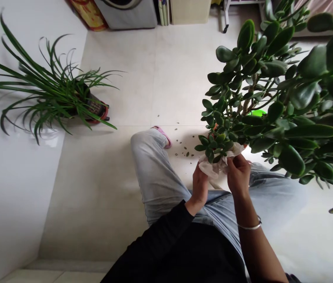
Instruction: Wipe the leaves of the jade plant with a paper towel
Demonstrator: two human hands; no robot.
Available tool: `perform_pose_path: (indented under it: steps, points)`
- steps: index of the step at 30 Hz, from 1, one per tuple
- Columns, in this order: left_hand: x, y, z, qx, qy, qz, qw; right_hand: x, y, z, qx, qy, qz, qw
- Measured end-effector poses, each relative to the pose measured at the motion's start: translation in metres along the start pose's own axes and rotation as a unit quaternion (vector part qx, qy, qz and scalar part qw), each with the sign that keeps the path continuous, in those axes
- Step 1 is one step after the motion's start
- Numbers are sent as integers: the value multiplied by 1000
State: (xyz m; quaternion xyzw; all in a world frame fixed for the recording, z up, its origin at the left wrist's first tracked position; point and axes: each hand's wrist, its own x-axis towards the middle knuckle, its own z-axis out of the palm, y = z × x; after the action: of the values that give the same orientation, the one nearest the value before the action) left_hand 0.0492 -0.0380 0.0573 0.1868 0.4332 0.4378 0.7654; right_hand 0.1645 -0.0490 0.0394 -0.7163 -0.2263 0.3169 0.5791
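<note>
A crumpled white tissue is spread under the low leaves of a jade plant. My right hand is closed, its fingers pinching the tissue's right part beside the leaves. At the tissue's left edge is my left hand, holding it, with its fingertips partly hidden behind tissue and leaves. The plant's thick leaves fill the right side of the view and hide most of its pot.
Small dry bits lie scattered on the pale tiled floor. A long-leaved plant in a dark pot stands left by the white wall. A grey appliance and a wheeled rack stand at the far side.
</note>
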Motion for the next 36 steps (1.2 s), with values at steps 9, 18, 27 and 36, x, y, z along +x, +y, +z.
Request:
perform_pose_path:
  steps: [9, 18, 27, 36]
  points:
    - [8, -11, 23, 22, 66, 13, 998, -5, -11, 8, 31, -41, 23, 998]
    - [19, -11, 28, -16, 128, 19, 991, 0, -9, 14, 66, -53, 8, 996]
    - [21, -11, 21, 23, 118, 46, 992, 5, -22, -1, -3, -64, 16, 998]
    - [22, -19, 13, 5, 77, 30, 997, 7, -18, -5, 52, -32, 65, 996]
